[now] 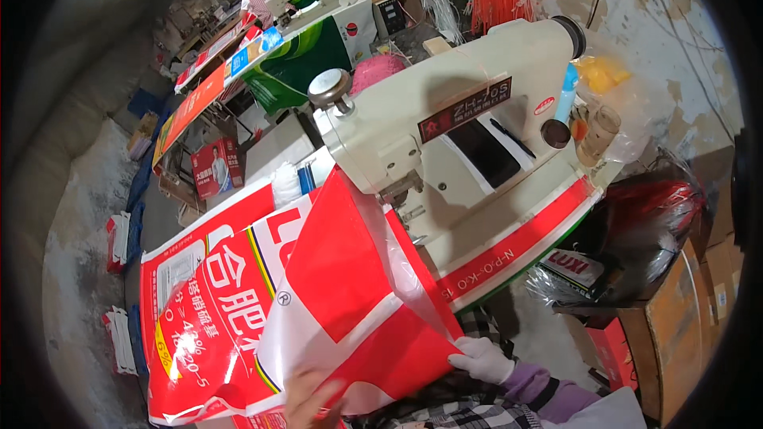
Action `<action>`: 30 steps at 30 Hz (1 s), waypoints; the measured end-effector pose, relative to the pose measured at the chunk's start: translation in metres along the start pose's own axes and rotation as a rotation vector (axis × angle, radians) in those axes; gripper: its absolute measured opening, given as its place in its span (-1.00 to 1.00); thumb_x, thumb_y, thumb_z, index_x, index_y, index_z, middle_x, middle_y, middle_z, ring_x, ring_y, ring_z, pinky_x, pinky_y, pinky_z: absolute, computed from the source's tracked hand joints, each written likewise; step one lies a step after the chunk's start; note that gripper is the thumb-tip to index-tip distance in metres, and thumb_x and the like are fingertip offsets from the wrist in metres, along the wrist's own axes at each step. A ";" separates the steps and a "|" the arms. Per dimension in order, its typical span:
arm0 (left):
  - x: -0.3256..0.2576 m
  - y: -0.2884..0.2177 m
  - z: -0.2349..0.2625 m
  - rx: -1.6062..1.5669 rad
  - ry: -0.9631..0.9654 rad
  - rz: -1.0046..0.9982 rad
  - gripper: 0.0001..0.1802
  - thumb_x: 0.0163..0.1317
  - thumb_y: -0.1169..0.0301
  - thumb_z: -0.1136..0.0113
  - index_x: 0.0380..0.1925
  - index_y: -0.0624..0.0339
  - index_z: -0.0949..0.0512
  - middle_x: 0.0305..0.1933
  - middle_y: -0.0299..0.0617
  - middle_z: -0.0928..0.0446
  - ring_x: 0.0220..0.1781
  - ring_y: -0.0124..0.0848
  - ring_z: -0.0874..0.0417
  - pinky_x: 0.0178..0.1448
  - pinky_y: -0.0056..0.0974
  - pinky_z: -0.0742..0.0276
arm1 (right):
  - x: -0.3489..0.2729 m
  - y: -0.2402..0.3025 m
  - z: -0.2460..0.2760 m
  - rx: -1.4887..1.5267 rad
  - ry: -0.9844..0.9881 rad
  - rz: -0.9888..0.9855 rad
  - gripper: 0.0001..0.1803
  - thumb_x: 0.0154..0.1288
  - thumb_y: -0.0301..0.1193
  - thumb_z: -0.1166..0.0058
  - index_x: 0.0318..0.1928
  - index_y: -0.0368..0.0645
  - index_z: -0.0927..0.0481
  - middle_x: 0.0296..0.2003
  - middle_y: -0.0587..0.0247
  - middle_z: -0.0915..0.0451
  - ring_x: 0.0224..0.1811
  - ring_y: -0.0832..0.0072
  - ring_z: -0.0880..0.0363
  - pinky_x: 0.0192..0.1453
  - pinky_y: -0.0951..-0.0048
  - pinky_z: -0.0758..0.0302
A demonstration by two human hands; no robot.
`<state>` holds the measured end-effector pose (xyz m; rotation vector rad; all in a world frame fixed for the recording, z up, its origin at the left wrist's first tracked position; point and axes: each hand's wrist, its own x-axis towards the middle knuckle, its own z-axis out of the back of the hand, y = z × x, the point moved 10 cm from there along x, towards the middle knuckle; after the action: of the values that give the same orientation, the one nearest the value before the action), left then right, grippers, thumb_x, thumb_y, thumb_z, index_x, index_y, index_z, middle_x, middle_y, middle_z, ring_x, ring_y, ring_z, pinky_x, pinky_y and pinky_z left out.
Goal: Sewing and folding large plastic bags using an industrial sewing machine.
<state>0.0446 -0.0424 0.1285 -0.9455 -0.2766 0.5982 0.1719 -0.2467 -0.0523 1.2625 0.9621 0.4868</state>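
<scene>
A large red and white woven plastic sack (pixel 342 302) lies across the table in front of a cream industrial sewing machine (pixel 445 127), its upper corner raised near the needle area. My right hand (pixel 482 360), in a white glove, pinches the sack's lower right edge. My left hand (pixel 306 401), bare, grips the sack's bottom edge near the frame's lower border. More red printed sacks (pixel 199 310) lie flat underneath to the left.
A black plastic bag (pixel 636 238) sits on cardboard boxes (pixel 675 326) at right. A glass jar (pixel 598 133) stands beside the machine's end. Further sewing tables with green and orange sacks (pixel 294 63) and another person (pixel 256 0) are at the back.
</scene>
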 end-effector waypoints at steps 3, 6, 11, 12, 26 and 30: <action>-0.026 0.082 0.090 0.941 -0.193 -0.369 -0.14 0.05 -0.04 -0.35 0.31 0.05 -0.28 0.43 0.02 -0.18 0.43 0.06 -0.18 0.42 0.20 -0.10 | 0.039 0.011 0.020 -0.194 -0.075 0.160 -0.63 0.30 -0.17 -0.10 -0.17 -0.26 -0.63 -0.34 0.03 -0.58 -0.29 0.23 -0.59 -0.14 0.35 -0.50; -0.015 0.173 0.172 1.211 -0.317 -0.192 -0.14 -0.25 0.47 -0.36 0.24 0.14 -0.39 0.09 0.08 -0.45 0.17 0.06 -0.44 0.29 0.03 -0.33 | 0.058 0.020 -0.006 -0.098 -0.052 0.218 -0.58 0.29 -0.14 -0.12 -0.05 -0.24 -0.59 -0.23 0.00 -0.63 -0.17 0.22 -0.62 -0.04 0.41 -0.51; 0.057 0.257 0.212 1.316 -0.077 -0.185 -0.40 -0.14 0.46 -0.18 0.06 0.03 -0.51 -0.40 -0.13 -0.57 -0.30 -0.08 -0.61 -0.30 0.03 -0.53 | 0.030 0.069 -0.041 -0.122 -0.144 0.409 -0.56 0.34 -0.11 -0.04 -0.06 -0.25 -0.59 -0.23 -0.04 -0.66 -0.14 0.16 -0.64 -0.05 0.31 -0.54; 0.076 0.273 0.207 1.370 -0.050 -0.136 -0.47 -0.09 0.42 -0.16 0.01 0.00 -0.54 -0.44 -0.14 -0.57 -0.39 -0.09 -0.62 -0.37 0.02 -0.52 | 0.042 0.076 -0.062 -0.373 -0.158 0.522 -0.59 0.36 -0.12 -0.01 -0.11 -0.24 -0.60 -0.30 0.00 -0.65 -0.22 0.15 -0.64 -0.15 0.28 -0.55; -0.142 0.400 0.190 -1.355 -0.536 0.608 -0.28 0.31 -0.22 0.09 0.19 0.14 -0.38 0.16 -0.11 -0.49 0.15 -0.14 -0.53 0.22 0.06 -0.46 | 0.132 0.125 -0.092 -0.368 -0.268 0.475 -0.68 0.13 -0.22 -0.22 -0.16 -0.14 -0.64 -0.18 0.05 -0.64 -0.14 0.15 -0.62 -0.03 0.19 -0.52; -0.260 0.409 0.137 -0.877 -0.642 0.668 -0.38 0.23 -0.05 -0.14 0.17 0.09 -0.41 0.14 -0.11 -0.52 -0.01 -0.11 -0.63 0.01 -0.04 -0.61 | 0.194 0.184 -0.133 -0.730 -0.299 0.648 -0.16 0.03 -0.26 -0.31 0.33 -0.15 -0.25 0.30 -0.04 -0.24 0.31 0.05 -0.24 0.33 0.16 -0.30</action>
<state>-0.3756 0.0772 -0.1223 -1.6946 -0.8557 1.4647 0.2022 0.0300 0.0559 0.9022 0.0580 1.0103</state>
